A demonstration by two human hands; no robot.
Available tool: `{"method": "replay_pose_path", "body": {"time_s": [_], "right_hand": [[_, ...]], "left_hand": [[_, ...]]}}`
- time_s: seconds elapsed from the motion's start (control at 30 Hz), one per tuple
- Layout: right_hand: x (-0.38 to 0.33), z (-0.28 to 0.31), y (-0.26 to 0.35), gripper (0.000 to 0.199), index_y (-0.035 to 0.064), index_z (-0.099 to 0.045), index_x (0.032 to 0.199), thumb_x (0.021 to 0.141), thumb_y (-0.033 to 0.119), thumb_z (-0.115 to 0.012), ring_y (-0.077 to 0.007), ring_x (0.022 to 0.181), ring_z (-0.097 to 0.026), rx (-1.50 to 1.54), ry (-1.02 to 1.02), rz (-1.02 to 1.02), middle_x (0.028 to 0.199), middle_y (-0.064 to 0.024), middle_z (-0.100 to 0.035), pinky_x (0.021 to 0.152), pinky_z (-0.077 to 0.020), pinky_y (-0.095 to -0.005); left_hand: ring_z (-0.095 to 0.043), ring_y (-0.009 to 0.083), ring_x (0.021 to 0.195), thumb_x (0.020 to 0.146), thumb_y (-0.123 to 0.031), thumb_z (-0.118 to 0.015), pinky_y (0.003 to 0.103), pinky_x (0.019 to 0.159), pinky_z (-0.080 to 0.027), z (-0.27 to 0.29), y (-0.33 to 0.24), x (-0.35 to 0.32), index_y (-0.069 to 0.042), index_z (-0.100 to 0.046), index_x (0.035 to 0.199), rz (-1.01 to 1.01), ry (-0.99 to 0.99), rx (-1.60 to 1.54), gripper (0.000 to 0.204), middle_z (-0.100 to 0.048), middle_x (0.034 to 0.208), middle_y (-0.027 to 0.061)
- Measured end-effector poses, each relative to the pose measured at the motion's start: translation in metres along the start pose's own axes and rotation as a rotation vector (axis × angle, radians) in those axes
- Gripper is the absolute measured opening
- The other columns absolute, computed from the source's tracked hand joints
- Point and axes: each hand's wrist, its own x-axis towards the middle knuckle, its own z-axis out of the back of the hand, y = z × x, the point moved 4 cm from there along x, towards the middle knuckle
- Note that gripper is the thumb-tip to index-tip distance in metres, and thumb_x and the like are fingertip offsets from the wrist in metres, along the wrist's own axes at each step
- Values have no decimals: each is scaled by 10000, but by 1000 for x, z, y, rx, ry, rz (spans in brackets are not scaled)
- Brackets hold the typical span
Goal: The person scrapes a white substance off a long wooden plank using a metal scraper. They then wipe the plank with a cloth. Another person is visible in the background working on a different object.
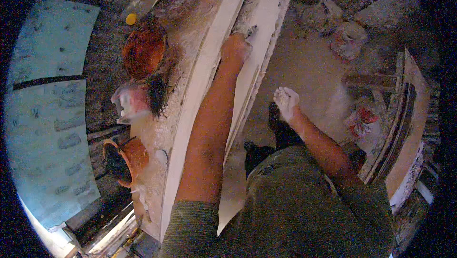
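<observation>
My left hand (235,50) reaches far along a long white plaster-like moulding (269,17) with ridged strips. Its fingers are closed around a small dark-grey tool (251,31), of which only a tip shows; the exact kind cannot be made out. The hand rests on or just above the moulding's surface. My right hand (287,103) hangs apart from the work, to the right of the moulding and above the floor. White powder coats it, and its fingers are curled in with nothing visible in them.
Left of the moulding, the dusty bench holds a reddish-brown bowl (144,50), a clear plastic bag (131,103) and an orange tub (131,160). Several dusty bags, one (350,41) at the far right, lie on the floor (312,67). A wooden frame (402,101) stands at right.
</observation>
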Motion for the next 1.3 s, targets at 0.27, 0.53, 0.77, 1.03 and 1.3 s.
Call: {"method": "replay_pose_path", "body": {"time_s": [0.27, 0.53, 0.77, 1.03, 1.3], "right_hand": [[-10, -7, 29, 245, 65, -649, 1063, 969, 287, -605, -275, 962, -666, 136, -14, 84, 1033, -96, -693, 910, -536, -409], [-96, 4, -31, 156, 40, -648, 1004, 977, 176, -578, -272, 870, -676, 157, -217, -25, 941, -99, -699, 840, -564, -384], [-105, -11, -61, 179, 47, -649, 1022, 968, 201, -576, -276, 933, -670, 25, 53, -113, 969, -91, -702, 901, -543, -410], [-19, -58, -28, 326, 7, -624, 1193, 992, 242, -521, -323, 1065, -650, -69, 147, 53, 1196, -129, -690, 982, -517, -437], [73, -81, 59, 315, 29, -623, 1151, 1017, 291, -509, -289, 1080, -650, -122, 88, 122, 1068, -103, -693, 1019, -487, -468]], "left_hand": [[-663, 434, 1121, 892, -304, -668, 508, 966, -525, -3, 84, -198, -49, -661, 1305, 273, 212, -189, 486, -694, 1204, 256], [-611, 236, 1231, 995, -277, -660, 364, 1089, -450, -30, 186, -603, -14, -651, 1345, 856, 117, -740, 438, -690, 1251, 209], [-654, 389, 1149, 1004, -344, -626, 451, 1053, -482, -44, 145, -529, 20, -668, 1279, 676, 23, -598, 458, -692, 1214, 271], [-651, 512, 997, 983, -352, -600, 545, 899, -513, -56, 59, -237, 41, -699, 1065, 408, -108, -642, 414, -692, 1044, 330], [-679, 418, 988, 969, -346, -606, 498, 879, -507, -84, -1, 4, 37, -701, 1083, 85, -202, -763, 411, -708, 1042, 275]]}}
